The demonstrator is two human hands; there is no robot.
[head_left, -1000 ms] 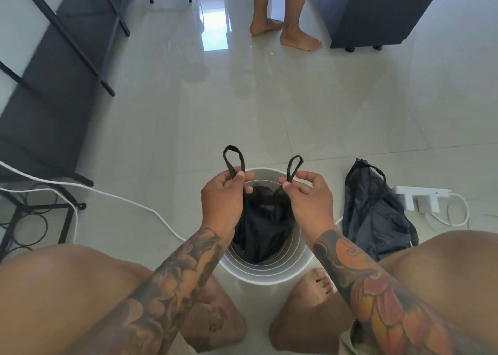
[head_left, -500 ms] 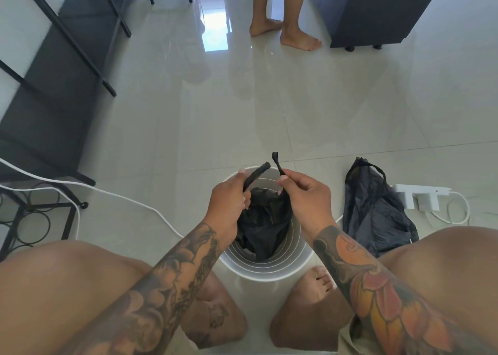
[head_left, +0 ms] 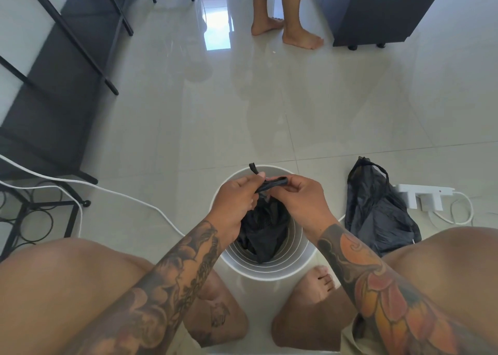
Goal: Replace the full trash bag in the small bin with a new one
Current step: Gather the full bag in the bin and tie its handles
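Observation:
A small white round bin (head_left: 301, 263) stands on the floor between my feet. Inside it sits a black trash bag (head_left: 262, 230), its body crumpled in the bin. My left hand (head_left: 237, 201) and my right hand (head_left: 299, 201) meet above the bin's far rim, and each pinches one of the bag's two handle loops (head_left: 270, 186). The loops cross each other between my fingers. A second black bag (head_left: 377, 214) lies flat on the floor to the right of the bin.
A white power strip (head_left: 423, 197) with plugs lies right of the second bag. A white cable (head_left: 121, 195) runs across the floor at left, by a black metal rack (head_left: 40, 214). Another person's bare feet (head_left: 293, 34) stand far ahead, beside a dark cabinet (head_left: 377, 12).
The two handle loops were held apart and upright; my hands have come together and crossed the loops over each other above the bin.

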